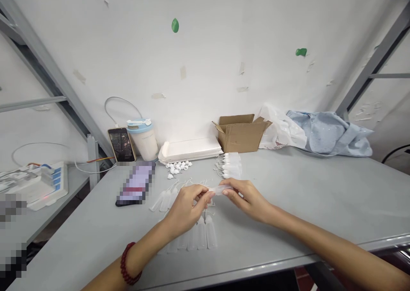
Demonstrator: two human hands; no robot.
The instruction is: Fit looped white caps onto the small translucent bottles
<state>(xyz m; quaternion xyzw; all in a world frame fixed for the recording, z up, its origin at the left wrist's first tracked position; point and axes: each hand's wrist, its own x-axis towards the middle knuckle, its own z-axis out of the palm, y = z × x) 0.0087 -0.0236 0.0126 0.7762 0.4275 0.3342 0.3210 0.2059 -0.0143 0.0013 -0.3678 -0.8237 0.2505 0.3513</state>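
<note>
Head view: left hand (188, 203) and right hand (246, 197) pinch one small clear bottle (221, 190) between them above the table (304, 197), finished-looking batch (229, 165) just beyond, uncapped bottles (198, 235) and loose caps (177, 167) near the left hand apparently remaining.

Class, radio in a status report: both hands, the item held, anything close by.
Left hand and right hand pinch one small clear plastic bottle between them. Row of matching bottles lies under left hand. Nothing blocking.
</note>
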